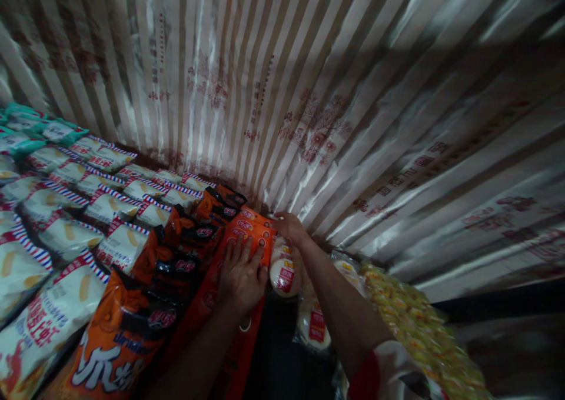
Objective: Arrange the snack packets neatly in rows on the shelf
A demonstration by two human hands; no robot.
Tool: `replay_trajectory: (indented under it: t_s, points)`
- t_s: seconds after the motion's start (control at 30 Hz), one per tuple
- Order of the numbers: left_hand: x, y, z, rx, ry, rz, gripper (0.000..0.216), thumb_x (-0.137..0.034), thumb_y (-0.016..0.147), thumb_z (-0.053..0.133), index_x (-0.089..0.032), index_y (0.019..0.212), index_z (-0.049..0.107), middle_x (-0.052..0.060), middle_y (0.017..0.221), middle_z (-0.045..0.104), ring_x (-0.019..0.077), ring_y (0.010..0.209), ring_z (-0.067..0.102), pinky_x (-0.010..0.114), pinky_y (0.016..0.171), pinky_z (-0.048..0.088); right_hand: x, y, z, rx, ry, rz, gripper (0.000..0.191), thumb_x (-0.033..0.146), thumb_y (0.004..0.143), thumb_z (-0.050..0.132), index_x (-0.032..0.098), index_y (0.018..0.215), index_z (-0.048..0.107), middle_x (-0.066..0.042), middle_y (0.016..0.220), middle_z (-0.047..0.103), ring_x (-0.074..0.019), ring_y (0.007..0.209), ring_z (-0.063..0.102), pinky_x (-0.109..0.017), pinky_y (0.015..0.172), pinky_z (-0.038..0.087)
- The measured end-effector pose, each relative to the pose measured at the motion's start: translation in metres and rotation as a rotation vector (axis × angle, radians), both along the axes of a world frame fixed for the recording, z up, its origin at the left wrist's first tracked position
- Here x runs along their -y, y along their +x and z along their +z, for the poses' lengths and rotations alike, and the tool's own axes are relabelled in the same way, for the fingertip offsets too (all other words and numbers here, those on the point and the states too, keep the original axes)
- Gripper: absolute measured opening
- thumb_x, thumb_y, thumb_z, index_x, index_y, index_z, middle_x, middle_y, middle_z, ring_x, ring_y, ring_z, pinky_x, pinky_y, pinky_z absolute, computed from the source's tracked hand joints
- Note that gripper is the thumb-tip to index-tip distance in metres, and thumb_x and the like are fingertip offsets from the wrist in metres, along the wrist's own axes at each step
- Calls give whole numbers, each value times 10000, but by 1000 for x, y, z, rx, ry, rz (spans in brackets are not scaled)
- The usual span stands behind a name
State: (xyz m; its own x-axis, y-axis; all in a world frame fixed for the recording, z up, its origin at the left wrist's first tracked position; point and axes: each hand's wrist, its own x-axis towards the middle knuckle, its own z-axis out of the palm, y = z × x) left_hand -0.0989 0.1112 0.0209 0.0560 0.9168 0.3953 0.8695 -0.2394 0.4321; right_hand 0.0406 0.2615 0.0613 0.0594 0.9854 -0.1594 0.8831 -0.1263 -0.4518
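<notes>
My left hand (242, 277) lies flat with its fingers spread over a row of shiny orange-red packets (251, 223). Just right of it, my right hand (290, 227) reaches to the far end of the row. Its visible fingers stretch left to the packets' far right corner; the rest are in shadow. Under and beside the right wrist are clear-wrapped round white crackers (283, 277) with red labels. More of these wrapped crackers (314, 323) lie nearer, partly behind my right forearm.
Orange-and-black snack bags (128, 335) stand left of the packets, then rows of white snack bags (66, 291) and teal bags (42, 126). Yellow-green wrapped packs (415, 317) lie at right. A pleated, printed foil-like sheet (265, 94) rises behind. A dark surface (282, 347) shows in front.
</notes>
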Motion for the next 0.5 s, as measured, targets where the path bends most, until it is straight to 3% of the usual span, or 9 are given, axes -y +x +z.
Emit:
replay_trajectory:
  t_s: [0.5]
  points:
    - [0,0,-2,8,1,5,448,-353,849,490,-238,1279,540,76,1379,478,301,1328,338,521,1109,245,12,-15,12,118,29,-72,186,288,731,639,242,912,630,18,854,682,-149,823,622,-260,745,402]
